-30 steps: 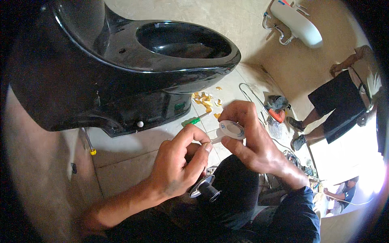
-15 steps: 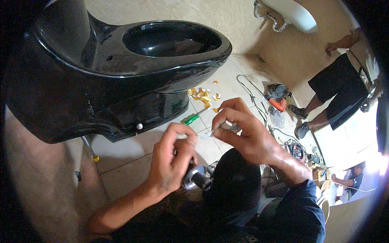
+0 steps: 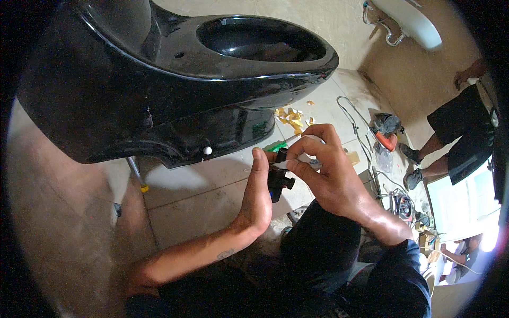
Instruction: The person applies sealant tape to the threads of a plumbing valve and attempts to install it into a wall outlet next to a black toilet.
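My left hand (image 3: 257, 193) is closed around a black plastic fitting (image 3: 275, 185) with short round stubs, probably a valve; its fingers are mostly hidden behind it, and its thumb points up. Close against it, my right hand (image 3: 328, 169) pinches a white roll of thread seal tape (image 3: 313, 158). A thin white strip of the tape runs to the fitting's upper stub. Just beyond both hands, a green-handled screwdriver (image 3: 279, 146) lies on the tiles, partly covered by my fingers. A glossy black toilet (image 3: 212, 95) stands in front of me, with a white cap low on its side.
Yellow and white scraps (image 3: 290, 119) lie by the toilet's base. To the right are an orange power tool (image 3: 387, 140), tangled cables (image 3: 403, 204) and a standing person's legs (image 3: 445, 143). A white basin (image 3: 411, 24) hangs on the wall; another person (image 3: 461, 257) is farther off.
My left hand has turned, bringing the black fitting upright beside the right hand. Earlier, a strip of tape stretched between the hands. The view has shifted, so the toilet appears farther right and higher.
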`<state>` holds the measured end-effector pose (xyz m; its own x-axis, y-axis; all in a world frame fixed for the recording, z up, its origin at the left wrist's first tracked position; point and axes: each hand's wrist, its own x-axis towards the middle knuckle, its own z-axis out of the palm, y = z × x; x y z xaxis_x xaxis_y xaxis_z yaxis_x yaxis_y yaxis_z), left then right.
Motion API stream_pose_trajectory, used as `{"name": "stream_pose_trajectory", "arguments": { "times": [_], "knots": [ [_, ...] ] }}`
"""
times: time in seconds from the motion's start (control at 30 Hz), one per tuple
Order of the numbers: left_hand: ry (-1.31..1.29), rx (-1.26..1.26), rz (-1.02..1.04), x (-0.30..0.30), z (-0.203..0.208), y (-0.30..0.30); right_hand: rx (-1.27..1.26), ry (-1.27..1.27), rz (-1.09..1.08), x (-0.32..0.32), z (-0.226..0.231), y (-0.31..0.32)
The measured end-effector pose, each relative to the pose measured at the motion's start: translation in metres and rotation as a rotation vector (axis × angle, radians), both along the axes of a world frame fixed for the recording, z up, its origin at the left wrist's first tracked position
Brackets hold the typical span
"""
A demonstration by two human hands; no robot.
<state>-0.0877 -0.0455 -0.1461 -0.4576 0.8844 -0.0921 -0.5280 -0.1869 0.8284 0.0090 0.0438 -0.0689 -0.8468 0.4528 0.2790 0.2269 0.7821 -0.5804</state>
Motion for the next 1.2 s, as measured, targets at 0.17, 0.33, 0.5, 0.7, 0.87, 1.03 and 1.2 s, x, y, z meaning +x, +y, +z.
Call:
{"name": "stream_pose_trajectory", "arguments": {
  "times": [0.17, 0.33, 0.5, 0.7, 0.87, 1.03, 1.2],
  "knots": [
    [0.042, 0.035, 0.072, 0.003, 0.002, -0.001, 0.134, 0.051, -0.096, -0.004, -0.012, -0.002],
    [0.109, 0.03, 0.105, 0.0, 0.003, -0.004, 0.15, 0.101, -0.167, -0.002, -0.017, -0.001],
    [0.011, 0.067, 0.069, 0.001, 0.005, -0.006, 0.038, 0.134, -0.156, 0.001, -0.017, 0.001],
    [-0.046, -0.021, 0.058, 0.0, -0.002, -0.004, -0.024, 0.153, -0.133, 0.005, -0.011, -0.001],
    [0.22, -0.126, -0.069, 0.006, 0.001, 0.001, 0.051, 0.077, -0.108, 0.001, -0.002, -0.002],
    [0.685, -0.153, 0.109, 0.001, -0.009, 0.006, 0.19, 0.009, -0.205, -0.006, -0.008, -0.004],
    [0.5, -0.095, 0.091, -0.004, -0.013, 0.006, 0.276, -0.014, -0.273, -0.006, -0.013, -0.006]
  ]
}}
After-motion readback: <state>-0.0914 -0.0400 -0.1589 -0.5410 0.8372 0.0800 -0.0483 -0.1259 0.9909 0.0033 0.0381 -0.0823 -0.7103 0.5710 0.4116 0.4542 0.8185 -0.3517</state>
